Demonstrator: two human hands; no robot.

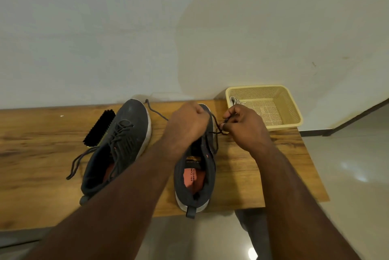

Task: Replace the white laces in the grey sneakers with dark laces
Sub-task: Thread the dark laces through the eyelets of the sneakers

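Dark lace (214, 121) on the right sneaker (195, 175): right hand (245, 126) pinches it, left hand (187, 125) grips it too.

Two grey sneakers (117, 146) (194, 175), two dark laces (101, 150) (214, 125), one black brush (99, 128), one yellow basket (290, 108), one white lace bundle (233, 100), two hands (187, 123) (246, 127), one surface (42, 154).

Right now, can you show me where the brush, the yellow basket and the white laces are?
brush (99, 129), head view, on its black bristles.
yellow basket (294, 112), head view, on its right wall.
white laces (233, 100), head view, on the bundle in the basket's left corner.
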